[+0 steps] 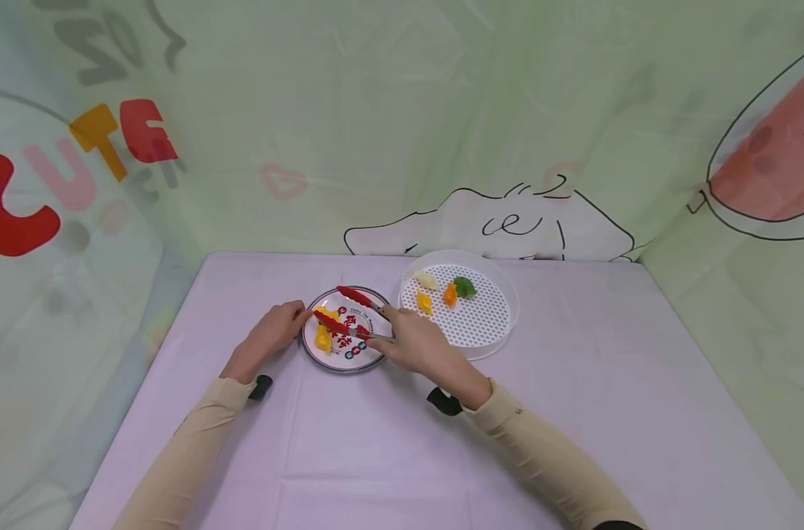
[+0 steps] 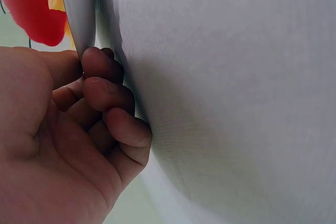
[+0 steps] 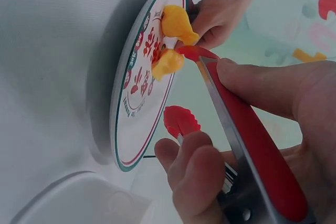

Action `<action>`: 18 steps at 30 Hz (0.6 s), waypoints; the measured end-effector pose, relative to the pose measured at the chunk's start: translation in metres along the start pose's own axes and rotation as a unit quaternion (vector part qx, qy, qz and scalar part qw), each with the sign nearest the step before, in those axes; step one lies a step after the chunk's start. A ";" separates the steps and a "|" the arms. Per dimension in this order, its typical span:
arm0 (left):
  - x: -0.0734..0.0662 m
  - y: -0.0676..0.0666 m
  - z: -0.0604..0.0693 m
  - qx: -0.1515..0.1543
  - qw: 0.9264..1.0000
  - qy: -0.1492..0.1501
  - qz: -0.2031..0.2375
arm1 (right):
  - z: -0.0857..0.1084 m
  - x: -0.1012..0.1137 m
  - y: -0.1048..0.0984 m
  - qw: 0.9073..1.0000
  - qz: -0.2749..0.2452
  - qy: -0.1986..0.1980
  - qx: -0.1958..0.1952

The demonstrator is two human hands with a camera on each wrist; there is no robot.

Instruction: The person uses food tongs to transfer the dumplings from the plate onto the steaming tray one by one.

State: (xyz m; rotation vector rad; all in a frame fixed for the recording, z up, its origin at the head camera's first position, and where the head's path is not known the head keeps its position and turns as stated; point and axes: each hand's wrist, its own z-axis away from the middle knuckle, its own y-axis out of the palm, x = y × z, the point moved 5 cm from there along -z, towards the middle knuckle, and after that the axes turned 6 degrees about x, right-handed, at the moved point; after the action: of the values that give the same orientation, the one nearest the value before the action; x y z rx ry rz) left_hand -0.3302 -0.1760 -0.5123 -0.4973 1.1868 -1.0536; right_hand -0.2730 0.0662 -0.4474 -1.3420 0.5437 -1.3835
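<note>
My left hand (image 1: 279, 326) pinches the left rim of a round white plate (image 3: 142, 140) with a dark green edge and red print. In the left wrist view, its thumb lies over the rim and its curled fingers are beneath. Two yellow dumpling-shaped pieces (image 3: 176, 24) sit on the plate's left side. My right hand (image 1: 418, 340) grips metal tongs (image 3: 231, 108) with red tips and a red handle. Over the plate, the tong arms stand spread apart; one red tip is close to the yellow pieces, and whether it touches them I cannot tell.
Right of the plate stands a round white steamer basket (image 1: 464, 324) with a perforated base. Inside lie a pale piece (image 1: 426, 280), a yellow piece (image 1: 424, 302), an orange piece (image 1: 450, 294) and a green piece (image 1: 464, 287). A pale cloth (image 1: 375, 442) covers the table; printed curtains (image 1: 402, 132) surround it.
</note>
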 end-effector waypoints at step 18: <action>0.004 0.002 -0.003 -0.002 1.000 0.004 0.002 | -0.004 -0.004 0.012 1.000 -0.011 -0.021 0.005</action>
State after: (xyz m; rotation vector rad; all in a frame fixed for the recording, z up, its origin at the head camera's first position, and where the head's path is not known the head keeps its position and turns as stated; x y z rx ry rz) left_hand -0.3322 -0.1779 -0.5164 -0.4946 1.1967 -1.0513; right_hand -0.2732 0.0644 -0.4604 -1.3699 0.4939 -1.3715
